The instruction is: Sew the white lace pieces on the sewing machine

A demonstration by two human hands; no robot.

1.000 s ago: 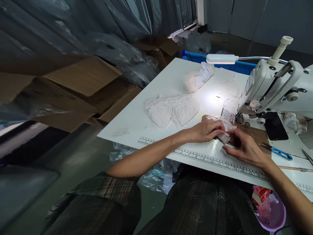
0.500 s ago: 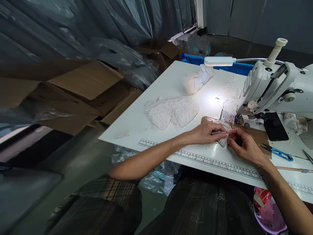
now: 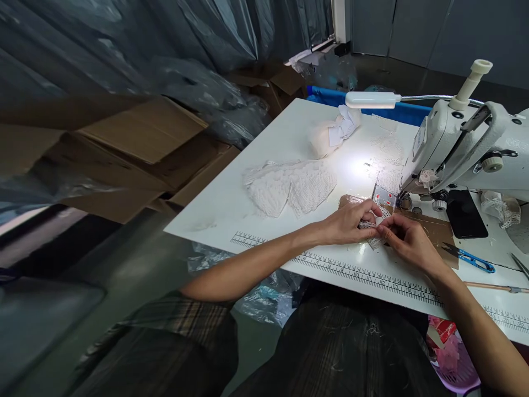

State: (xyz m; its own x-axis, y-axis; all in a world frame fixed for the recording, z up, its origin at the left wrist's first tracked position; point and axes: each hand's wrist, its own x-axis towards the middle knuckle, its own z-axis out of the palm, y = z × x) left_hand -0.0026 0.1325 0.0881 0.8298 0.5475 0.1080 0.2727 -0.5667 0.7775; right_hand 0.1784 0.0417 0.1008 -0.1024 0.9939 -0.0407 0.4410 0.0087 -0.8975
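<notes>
Just in front of the sewing machine (image 3: 450,149), my left hand (image 3: 351,223) is closed on a strip of white lace (image 3: 374,242). My right hand (image 3: 407,240) pinches the same lace, its fingertips meeting those of the left hand. Part of the lace is hidden under the fingers, and its far end runs toward the machine's needle plate (image 3: 384,196). Beneath the hands lies a brown board (image 3: 433,231). Flat on the table to the left rest white lace pieces (image 3: 293,187).
Blue thread snips (image 3: 475,260) and a black phone (image 3: 467,214) lie right of my right hand. A bundle of pale fabric (image 3: 330,135) sits toward the back under a lamp (image 3: 372,100). A printed ruler (image 3: 347,270) edges the table (image 3: 202,220). Cardboard boxes (image 3: 149,132) stand left.
My left index finger has lifted and spread from the lace, while its other fingers stay on it. My right fingertips have shifted slightly left, still pinching.
</notes>
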